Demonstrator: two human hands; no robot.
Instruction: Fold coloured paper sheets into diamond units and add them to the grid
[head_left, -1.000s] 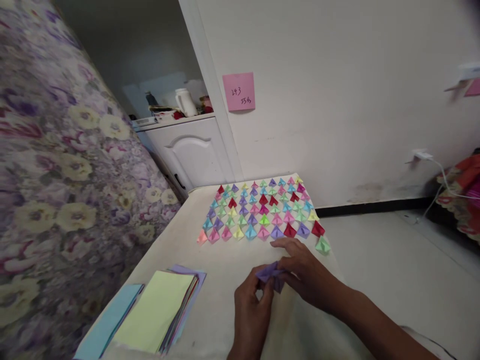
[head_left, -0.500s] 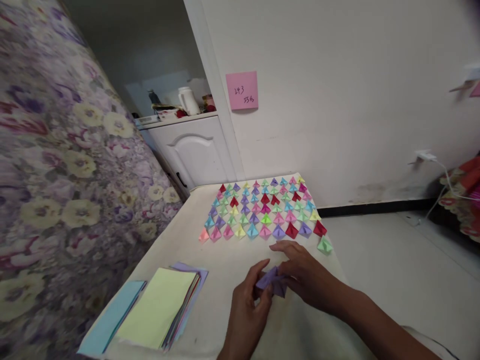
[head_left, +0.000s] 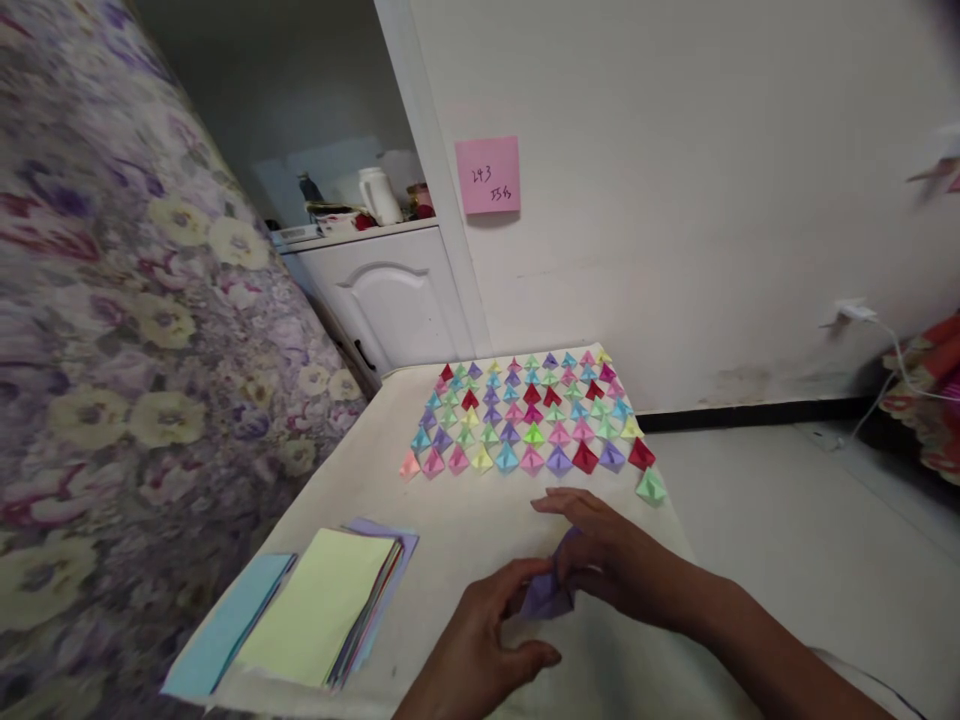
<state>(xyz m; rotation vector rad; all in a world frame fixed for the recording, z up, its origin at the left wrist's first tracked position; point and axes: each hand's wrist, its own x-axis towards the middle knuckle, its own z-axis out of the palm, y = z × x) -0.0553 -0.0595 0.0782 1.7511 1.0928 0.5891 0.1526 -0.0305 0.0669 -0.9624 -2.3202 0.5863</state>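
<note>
A small folded piece of purple paper is above the near part of the table. My right hand pinches its right side between thumb and fingers, with the index finger stretched out beyond it. On the other side, my left hand has its thumb spread away from its fingers. The left fingertips reach the paper's left edge, and part of the paper is hidden behind both hands. Beyond them, several rows of small folded paper pieces in many colours lie on the pale tabletop.
At the table's left lie a stack of coloured sheets with pale yellow on top and some blue sheets. A floral curtain hangs at left. The wall carries a pink note; a white jug stands on a shelf.
My left thumb has come away from the purple paper and spread downward. The paper has turned and dropped slightly, while the right hand keeps its pinch. The camera view has shifted a little.
</note>
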